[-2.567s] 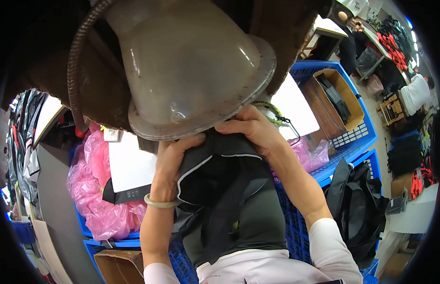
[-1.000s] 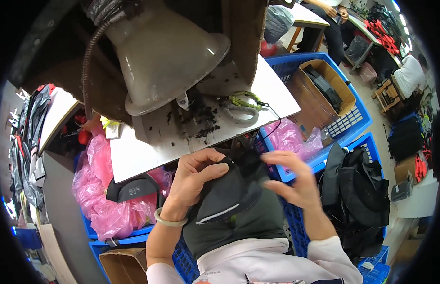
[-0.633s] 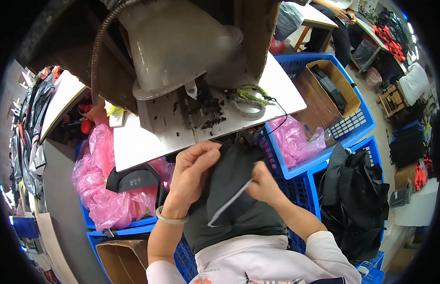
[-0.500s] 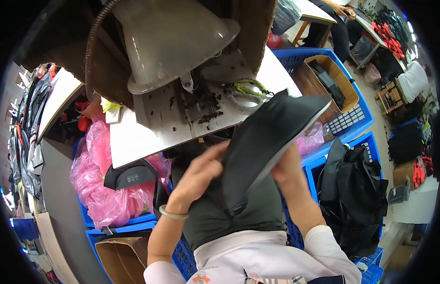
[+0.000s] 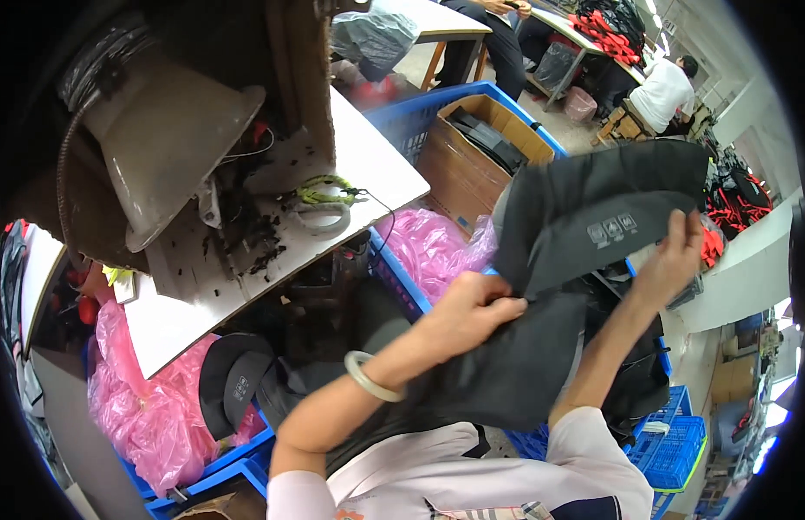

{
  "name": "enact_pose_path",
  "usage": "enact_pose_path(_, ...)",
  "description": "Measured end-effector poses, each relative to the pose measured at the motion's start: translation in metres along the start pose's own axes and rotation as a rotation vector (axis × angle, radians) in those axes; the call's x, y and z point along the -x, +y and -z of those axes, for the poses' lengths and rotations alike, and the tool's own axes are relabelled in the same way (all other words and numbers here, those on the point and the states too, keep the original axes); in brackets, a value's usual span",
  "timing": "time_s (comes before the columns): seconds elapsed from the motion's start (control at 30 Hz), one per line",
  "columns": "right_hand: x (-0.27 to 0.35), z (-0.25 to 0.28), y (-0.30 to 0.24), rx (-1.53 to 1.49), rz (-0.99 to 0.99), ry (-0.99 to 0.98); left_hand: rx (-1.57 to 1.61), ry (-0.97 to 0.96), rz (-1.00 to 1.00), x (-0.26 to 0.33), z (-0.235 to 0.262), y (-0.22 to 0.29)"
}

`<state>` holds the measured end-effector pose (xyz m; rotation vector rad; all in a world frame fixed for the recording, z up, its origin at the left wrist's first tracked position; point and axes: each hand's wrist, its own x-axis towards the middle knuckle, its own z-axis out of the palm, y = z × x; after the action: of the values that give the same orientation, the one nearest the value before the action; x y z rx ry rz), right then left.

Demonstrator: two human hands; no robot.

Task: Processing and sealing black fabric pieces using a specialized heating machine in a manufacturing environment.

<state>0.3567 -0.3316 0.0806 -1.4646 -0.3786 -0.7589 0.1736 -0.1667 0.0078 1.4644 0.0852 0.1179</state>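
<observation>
A black curved fabric piece (image 5: 610, 234) with small pale printed symbols is held up in front of me, right of the middle. My left hand (image 5: 472, 321) is closed on its lower left corner, thumb against the fingers. My right hand (image 5: 675, 256) grips its right end, with the fingers over the edge. A similar black curved piece (image 5: 238, 386) with pale symbols lies against the pink plastic bag (image 5: 142, 403) at the left. Black cloth lies across my lap below the held piece.
A white table (image 5: 186, 321) carries a lamp-like hood (image 5: 173, 139), dark scraps and scissors (image 5: 323, 218) with yellow-green cord. Behind it stands a blue crate (image 5: 402, 113) with a cardboard box (image 5: 454, 178) and pink plastic. Another person (image 5: 662, 95) sits at the far right.
My view and body have turned right. The fabric piece has moved right and opened out, its printed face now showing. My right hand has moved to its right end.
</observation>
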Motion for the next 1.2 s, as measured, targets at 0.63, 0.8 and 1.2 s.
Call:
enact_pose_path(0.63,0.175,-0.14,-0.076,-0.09,0.13,-2.097,-0.413,0.502,0.126,0.14,0.104,0.009)
enact_pose_path(0.8,0.208,-0.167,-0.069,-0.356,0.256,-1.888,-0.142,0.555,0.276,0.147,0.14,0.02)
enact_pose_path(1.2,0.223,-0.247,-0.071,-0.544,-0.56,-2.035,0.212,0.625,0.218,0.149,0.214,0.031)
